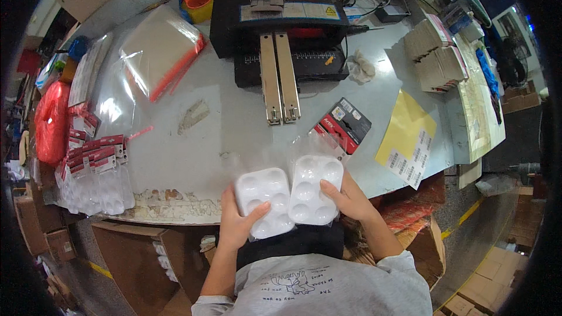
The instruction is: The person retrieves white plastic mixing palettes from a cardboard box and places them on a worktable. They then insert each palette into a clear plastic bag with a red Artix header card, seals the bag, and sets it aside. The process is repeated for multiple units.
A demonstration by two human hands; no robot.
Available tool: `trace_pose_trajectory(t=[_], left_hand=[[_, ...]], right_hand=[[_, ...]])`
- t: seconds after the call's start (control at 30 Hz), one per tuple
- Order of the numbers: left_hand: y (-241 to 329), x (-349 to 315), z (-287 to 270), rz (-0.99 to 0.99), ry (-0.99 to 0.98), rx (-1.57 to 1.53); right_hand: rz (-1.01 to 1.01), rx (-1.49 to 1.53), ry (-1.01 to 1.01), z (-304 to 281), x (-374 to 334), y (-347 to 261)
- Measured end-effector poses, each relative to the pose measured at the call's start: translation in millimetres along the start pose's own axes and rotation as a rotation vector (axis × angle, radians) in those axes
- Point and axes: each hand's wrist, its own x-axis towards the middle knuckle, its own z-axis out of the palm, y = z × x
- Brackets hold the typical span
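Two white plastic paint palettes with round wells, each in a clear bag, are held side by side at the table's near edge. My left hand (239,221) is closed on the left palette (264,190), its thumb lying across the wells. The right palette (317,169) is gripped by my right hand (346,196), thumb on top and the other fingers mostly hidden beneath. Just beyond it lies a red and black header card (343,126) on the table.
A black machine (281,20) with two metal rails (280,82) stands at the back. Clear bags (161,50) and bagged palettes with red cards (96,178) lie left. To the right are a yellow sheet with labels (407,134) and stacked cards (436,61).
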Motion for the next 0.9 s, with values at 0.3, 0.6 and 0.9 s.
trace_pose_trajectory(t=[0.3, 0.6, 0.9], left_hand=[[3.0, -0.2, 12.9, 0.069, -0.068, -0.031], [1.9, -4.4, 23.2, -0.006, 0.055, -0.071], [5.3, 3.5, 20.4, -0.022, -0.054, -0.017]], right_hand=[[-0.083, 0.108, -0.121, 2.8, -9.6, 0.7], [-0.063, -0.382, 0.423, -31.9, 34.6, 10.5], [-0.059, -0.942, 0.659, -50.7, 69.8, 36.8]])
